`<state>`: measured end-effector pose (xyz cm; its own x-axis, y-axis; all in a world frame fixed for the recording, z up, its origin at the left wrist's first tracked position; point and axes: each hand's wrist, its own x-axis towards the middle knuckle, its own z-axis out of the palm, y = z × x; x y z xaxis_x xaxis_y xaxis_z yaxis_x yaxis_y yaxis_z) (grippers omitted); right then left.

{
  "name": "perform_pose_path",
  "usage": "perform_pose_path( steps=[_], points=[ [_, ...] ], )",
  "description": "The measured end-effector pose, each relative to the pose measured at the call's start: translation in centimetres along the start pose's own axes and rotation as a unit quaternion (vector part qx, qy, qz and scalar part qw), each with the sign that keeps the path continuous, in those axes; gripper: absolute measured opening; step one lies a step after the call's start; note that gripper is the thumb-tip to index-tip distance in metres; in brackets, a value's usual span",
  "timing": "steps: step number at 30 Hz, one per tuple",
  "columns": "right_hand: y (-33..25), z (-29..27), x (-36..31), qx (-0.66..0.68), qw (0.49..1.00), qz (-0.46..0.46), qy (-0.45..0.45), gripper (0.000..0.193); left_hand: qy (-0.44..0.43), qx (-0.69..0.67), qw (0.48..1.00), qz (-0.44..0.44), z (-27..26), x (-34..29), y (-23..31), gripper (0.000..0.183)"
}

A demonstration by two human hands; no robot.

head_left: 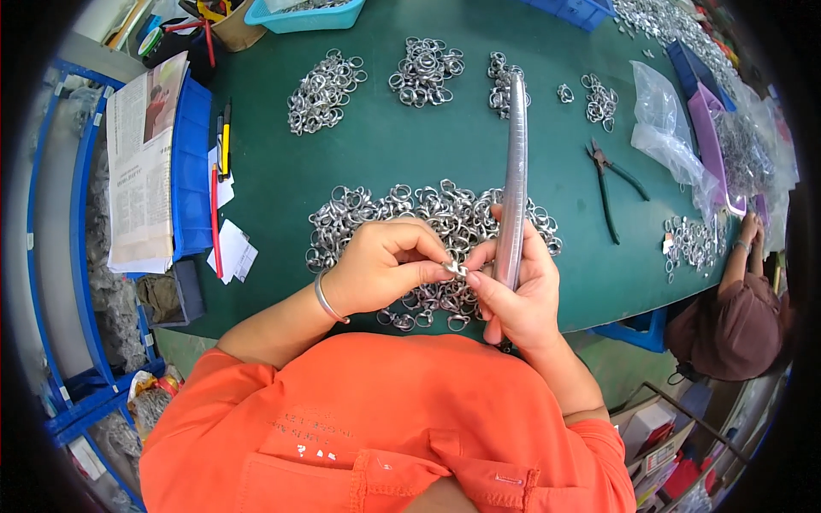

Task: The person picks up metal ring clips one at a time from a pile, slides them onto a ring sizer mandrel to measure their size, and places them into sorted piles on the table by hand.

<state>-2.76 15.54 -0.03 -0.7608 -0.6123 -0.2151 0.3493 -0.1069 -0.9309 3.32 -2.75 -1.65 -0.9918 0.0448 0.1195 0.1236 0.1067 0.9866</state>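
Observation:
My left hand [376, 267] is closed, pinching a small silver ring [455, 270] between thumb and fingertips. The thumb and forefinger of my right hand [532, 299] meet the same ring from the other side. Gripped in that right hand as well is a tapered metal ring mandrel [516, 162] with marks along its length, its narrow end pointing away from me. Below and around both hands spreads a large heap of silver rings [351, 218], partly hidden by the hands.
Farther back on the green table [256, 162] lie smaller ring piles [426, 73]. Cutting pliers [605, 179] and a clear plastic bag [667, 137] are at right. A blue bin [191, 171] with newspaper stands left, beside pens. Another person [727, 316] sits at far right.

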Motion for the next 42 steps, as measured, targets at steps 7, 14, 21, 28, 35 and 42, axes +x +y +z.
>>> perform_pose_path(
  steps=[7,14,21,28,35,42],
  points=[
    [-0.3,0.2,-0.1,0.035,0.999,0.018,-0.008,0.066,0.016,-0.301,0.93,-0.209,0.8,-0.6,-0.7,0.007],
    [0.2,0.3,-0.2,-0.031,0.998,-0.061,0.011,0.067,-0.006,-0.417,0.868,-0.269,0.5,-0.3,-0.5,0.018],
    [1.2,0.0,-0.3,-0.158,0.974,-0.161,-0.007,0.058,0.001,-0.43,0.867,-0.25,0.4,-0.5,-0.7,0.025],
    [0.3,-1.4,-0.6,-0.238,0.957,-0.165,0.009,0.057,0.162,-0.2,0.96,-0.111,-0.6,0.2,-0.6,0.023],
    [-0.1,-3.4,-2.5,-0.382,0.914,-0.125,-0.058,0.05,0.201,-0.356,0.901,-0.143,-2.2,0.0,-0.9,0.011],
    [-0.5,-3.2,-2.7,-0.455,0.876,-0.096,-0.128,0.051,0.164,-0.372,0.911,-0.074,-2.8,-0.1,-1.6,0.016]
  ],
)
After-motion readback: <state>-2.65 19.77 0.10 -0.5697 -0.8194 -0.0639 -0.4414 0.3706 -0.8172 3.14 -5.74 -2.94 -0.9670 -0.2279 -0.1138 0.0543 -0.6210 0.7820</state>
